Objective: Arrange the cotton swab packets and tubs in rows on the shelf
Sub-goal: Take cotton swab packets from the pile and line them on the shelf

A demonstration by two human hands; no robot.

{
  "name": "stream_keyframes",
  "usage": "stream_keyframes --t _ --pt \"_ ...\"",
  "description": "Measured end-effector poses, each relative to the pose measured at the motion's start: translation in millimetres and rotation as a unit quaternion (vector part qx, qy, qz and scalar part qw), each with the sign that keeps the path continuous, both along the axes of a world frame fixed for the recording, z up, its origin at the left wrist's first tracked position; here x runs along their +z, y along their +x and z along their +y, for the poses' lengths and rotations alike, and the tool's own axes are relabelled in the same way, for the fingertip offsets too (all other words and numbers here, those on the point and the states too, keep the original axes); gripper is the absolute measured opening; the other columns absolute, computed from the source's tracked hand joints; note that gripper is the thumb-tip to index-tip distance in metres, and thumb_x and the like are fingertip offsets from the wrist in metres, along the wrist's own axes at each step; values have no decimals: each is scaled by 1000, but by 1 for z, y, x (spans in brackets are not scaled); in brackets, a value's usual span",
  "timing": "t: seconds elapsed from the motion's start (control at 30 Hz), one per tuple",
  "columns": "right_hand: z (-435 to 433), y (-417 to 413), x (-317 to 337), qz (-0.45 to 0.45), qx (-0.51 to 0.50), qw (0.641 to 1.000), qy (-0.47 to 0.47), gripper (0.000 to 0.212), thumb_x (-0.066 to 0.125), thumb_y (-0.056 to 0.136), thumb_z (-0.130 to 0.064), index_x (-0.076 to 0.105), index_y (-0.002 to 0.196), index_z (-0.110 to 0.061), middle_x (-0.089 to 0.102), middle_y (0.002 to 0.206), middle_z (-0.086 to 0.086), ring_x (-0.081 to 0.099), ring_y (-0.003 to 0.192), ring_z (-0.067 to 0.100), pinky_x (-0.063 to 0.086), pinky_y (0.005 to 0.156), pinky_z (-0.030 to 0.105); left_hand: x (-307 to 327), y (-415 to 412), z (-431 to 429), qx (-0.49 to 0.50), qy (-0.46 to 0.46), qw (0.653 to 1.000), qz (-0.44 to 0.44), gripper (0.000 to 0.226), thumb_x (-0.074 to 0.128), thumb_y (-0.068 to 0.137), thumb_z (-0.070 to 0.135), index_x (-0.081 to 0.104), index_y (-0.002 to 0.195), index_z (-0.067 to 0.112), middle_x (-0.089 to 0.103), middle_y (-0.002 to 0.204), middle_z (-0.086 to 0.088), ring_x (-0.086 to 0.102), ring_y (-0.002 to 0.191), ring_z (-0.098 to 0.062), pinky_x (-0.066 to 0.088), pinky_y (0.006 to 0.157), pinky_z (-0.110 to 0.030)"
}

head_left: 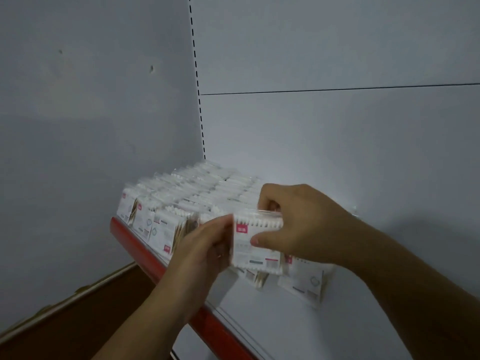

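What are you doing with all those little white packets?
A person is filling a shop shelf with packets of cotton swabs. Both hands are on one packet. The right hand pinches it from the top and front, and the left hand holds its left edge. Rows of packets already stand packed into the corner of the shelf. A few loose packets lie just below the held one, not yet lined up.

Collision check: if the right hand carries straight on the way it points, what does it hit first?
Probably the rows of standing packets just beyond the held packet the right hand grips; depth is unclear.
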State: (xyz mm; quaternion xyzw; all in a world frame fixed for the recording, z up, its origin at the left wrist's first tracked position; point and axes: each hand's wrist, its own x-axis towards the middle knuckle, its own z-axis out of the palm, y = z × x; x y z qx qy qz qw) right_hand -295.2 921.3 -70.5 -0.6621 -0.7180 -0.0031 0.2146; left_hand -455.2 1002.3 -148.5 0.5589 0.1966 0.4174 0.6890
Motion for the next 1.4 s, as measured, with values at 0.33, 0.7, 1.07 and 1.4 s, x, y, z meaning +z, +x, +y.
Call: stream_keyframes --t 0.33,0.7,1.07,1.4 --pt "0 6 -14 -245 -75 955 -147 70 74 67 -61 46 117 -21 41 102 0 39 93 16 34 74 30 -31 22 -10 126 221 929 269 22 63 84 5 65 64 14 66 68 -5 60 65 -10 47 62 -16" --pt "21 14 -50 -210 -51 954 -207 110 59 75 -71 -13 149 -33 -22 158 6 -17 144 33 -6 113 57 -40 23 -13 153 250 908 301 23 66 78 3 63 63 21 64 66 6 58 63 -7 49 60 -21" --pt "21 15 -53 -206 -55 962 -168 107 62 72 -70 -2 151 -35 -3 161 1 1 147 24 6 116 52 -48 29 -3 148 262 900 316 17 65 77 15 59 65 25 63 62 4 56 56 -4 44 52 -20" --pt "-12 -2 -43 -178 -81 981 15 67 44 89 -60 35 145 -24 28 155 0 20 144 15 5 117 31 -38 13 3 55 219 942 248 16 67 83 18 59 70 22 64 66 -1 61 64 -16 54 63 -37"
